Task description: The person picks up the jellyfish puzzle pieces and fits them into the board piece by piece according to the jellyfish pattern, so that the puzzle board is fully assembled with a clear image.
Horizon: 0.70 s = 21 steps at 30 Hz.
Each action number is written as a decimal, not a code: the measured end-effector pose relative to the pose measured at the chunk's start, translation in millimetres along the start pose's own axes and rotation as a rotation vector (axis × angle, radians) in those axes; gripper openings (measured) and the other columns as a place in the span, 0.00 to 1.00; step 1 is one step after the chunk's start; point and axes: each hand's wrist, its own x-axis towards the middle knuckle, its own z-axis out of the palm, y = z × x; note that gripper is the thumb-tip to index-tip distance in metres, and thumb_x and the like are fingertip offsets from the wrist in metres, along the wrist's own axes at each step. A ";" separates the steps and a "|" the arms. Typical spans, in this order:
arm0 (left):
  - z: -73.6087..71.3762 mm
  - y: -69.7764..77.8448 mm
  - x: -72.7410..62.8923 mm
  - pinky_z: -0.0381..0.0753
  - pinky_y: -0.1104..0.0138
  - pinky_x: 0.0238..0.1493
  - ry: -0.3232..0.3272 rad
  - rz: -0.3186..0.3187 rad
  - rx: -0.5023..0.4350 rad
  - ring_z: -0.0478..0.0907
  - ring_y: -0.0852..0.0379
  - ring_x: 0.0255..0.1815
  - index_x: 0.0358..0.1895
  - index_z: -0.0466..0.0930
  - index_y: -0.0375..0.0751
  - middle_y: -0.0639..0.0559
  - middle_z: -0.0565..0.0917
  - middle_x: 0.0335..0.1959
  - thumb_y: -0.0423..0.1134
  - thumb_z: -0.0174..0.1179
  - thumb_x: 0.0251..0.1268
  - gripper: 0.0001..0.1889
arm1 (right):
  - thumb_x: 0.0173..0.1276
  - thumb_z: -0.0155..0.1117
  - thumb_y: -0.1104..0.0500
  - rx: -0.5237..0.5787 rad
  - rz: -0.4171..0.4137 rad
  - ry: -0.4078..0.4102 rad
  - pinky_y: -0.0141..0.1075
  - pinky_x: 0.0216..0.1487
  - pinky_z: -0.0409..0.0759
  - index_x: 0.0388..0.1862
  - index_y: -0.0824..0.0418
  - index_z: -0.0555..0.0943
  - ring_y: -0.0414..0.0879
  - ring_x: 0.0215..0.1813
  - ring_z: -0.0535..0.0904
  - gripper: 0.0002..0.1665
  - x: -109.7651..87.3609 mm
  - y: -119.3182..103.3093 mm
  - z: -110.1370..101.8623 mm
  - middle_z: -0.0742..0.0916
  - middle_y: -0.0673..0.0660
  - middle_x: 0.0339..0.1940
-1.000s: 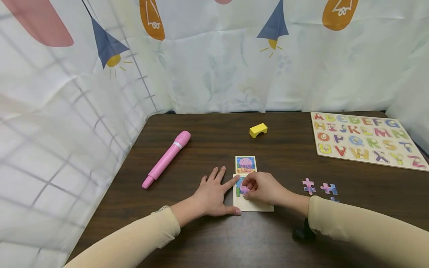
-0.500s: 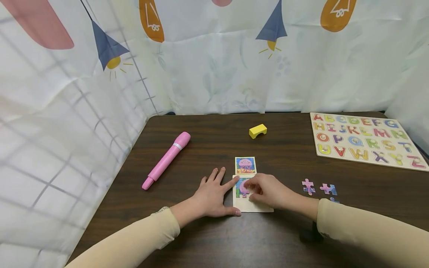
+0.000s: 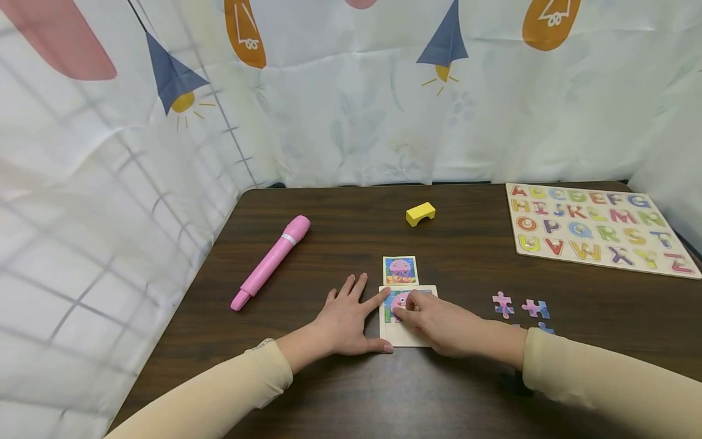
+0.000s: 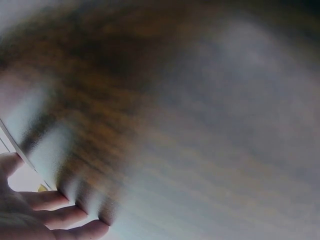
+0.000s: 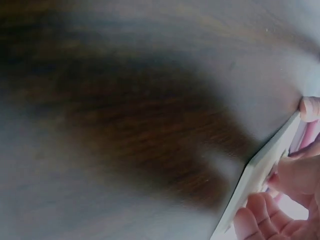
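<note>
My left hand (image 3: pixel 347 322) lies with fingers spread on the table, its index fingertip and thumb touching the left edge of a pale puzzle board (image 3: pixel 396 335). Several jigsaw pieces (image 3: pixel 398 300) fill the board's upper part with a pink and blue picture. Over them, my right hand (image 3: pixel 446 323) has its thumb and index finger curled together on a puzzle piece, which they mostly hide. From the right wrist view, the right thumb (image 5: pixel 298 173) is low over the board's surface. A small card with a pink jellyfish picture (image 3: pixel 400 270) lies just beyond the board.
Loose puzzle pieces (image 3: pixel 503 305) lie on the table to the right, some partly behind the right forearm. A pink microphone-shaped wand (image 3: pixel 271 262) lies at left. A yellow arch block (image 3: pixel 420 213) stands farther back. A wooden alphabet board (image 3: pixel 600 228) occupies the far right.
The right thumb and index finger part, leaving a pink piece in the picture, then come back together over it. The left hand stays spread at the board's edge.
</note>
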 end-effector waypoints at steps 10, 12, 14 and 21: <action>3.0 -1.3 0.3 0.62 0.34 0.72 0.009 0.009 0.013 0.49 0.33 0.84 0.82 0.53 0.66 0.37 0.51 0.84 0.80 0.59 0.54 0.53 | 0.66 0.70 0.65 0.014 0.046 -0.065 0.31 0.38 0.78 0.73 0.52 0.75 0.43 0.39 0.73 0.36 4.9 -1.0 -0.8 0.78 0.55 0.46; 3.0 -1.5 0.5 0.62 0.34 0.72 0.009 0.012 0.015 0.49 0.33 0.84 0.82 0.53 0.66 0.37 0.51 0.84 0.80 0.59 0.54 0.53 | 0.64 0.72 0.64 -0.036 0.057 -0.081 0.33 0.37 0.79 0.73 0.50 0.75 0.45 0.40 0.74 0.38 7.2 -3.6 -0.9 0.77 0.55 0.45; 2.5 -1.3 1.3 0.62 0.34 0.72 0.008 0.013 0.019 0.49 0.33 0.84 0.82 0.53 0.66 0.37 0.51 0.84 0.80 0.58 0.54 0.53 | 0.64 0.72 0.63 -0.071 0.073 -0.094 0.36 0.39 0.81 0.73 0.50 0.75 0.47 0.42 0.76 0.38 8.0 -5.5 -1.0 0.78 0.56 0.46; 0.7 -0.3 1.3 0.62 0.34 0.72 -0.001 0.006 0.022 0.49 0.33 0.84 0.82 0.53 0.66 0.38 0.51 0.84 0.80 0.58 0.54 0.53 | 0.62 0.74 0.63 -0.025 0.049 -0.102 0.37 0.47 0.82 0.73 0.54 0.75 0.47 0.47 0.76 0.39 4.6 -1.9 -6.4 0.79 0.57 0.51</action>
